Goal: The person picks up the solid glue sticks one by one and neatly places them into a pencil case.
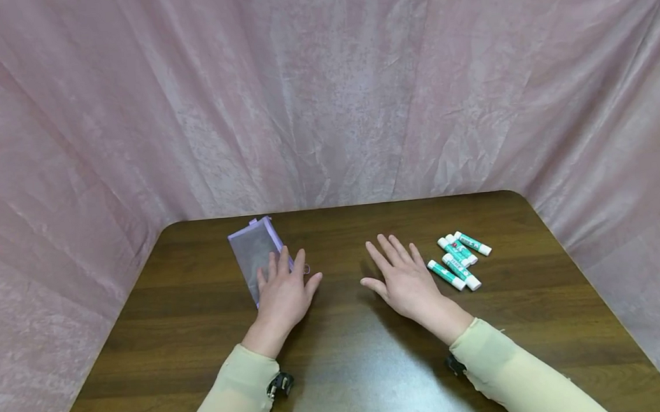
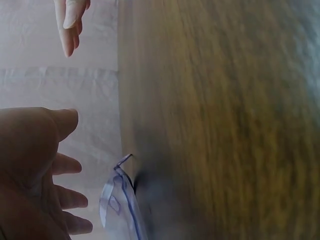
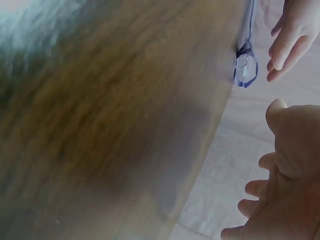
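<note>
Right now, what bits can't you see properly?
- Head view: part of the purple pouch, hidden under the left hand.
- Head view: the writing on the green-and-white tubes, too small to read.
- Left wrist view: the rest of the purple pouch, cut off by the bottom edge.
- Both wrist views: the tabletop, blurred.
- Head view: the sleeves, cut off by the bottom edge.
</note>
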The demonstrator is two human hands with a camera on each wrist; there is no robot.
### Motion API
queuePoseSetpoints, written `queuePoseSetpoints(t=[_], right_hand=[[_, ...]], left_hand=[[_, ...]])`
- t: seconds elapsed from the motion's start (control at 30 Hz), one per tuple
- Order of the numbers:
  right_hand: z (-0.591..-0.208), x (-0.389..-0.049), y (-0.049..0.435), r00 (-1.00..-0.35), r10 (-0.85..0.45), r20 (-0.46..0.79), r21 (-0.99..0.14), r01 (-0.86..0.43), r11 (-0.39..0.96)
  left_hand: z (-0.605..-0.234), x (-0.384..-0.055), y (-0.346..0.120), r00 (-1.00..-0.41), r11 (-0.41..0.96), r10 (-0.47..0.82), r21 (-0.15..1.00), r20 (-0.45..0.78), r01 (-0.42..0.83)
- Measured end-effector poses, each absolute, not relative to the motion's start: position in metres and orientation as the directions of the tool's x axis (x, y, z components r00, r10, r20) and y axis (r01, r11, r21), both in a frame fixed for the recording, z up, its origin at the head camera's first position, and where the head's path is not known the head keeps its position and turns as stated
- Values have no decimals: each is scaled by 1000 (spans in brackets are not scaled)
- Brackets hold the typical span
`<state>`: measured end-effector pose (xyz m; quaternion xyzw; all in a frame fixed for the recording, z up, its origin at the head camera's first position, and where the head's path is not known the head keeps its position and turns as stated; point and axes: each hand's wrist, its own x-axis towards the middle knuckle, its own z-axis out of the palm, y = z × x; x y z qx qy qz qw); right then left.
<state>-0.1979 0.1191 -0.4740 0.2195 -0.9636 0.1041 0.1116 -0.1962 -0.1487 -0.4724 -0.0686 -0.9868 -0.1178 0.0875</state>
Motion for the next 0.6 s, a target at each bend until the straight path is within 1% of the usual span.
queuePoseSetpoints(t=[0.17,0.4,0.6], right_hand=[[-475,-194,119,-873,-418,251,-142,-460,876],[-468,-184,123,-888,-405,218,-130,-438,890],[-467,-179,134,-884,-395,249,-126,-434,892]], left_hand=[[-474,-198,-153,-980,969,100,208,171,135],[-476,-202,-158,-991,977,70,190,115,91],[-475,-203,-160,-993,979,50,191,104,69]])
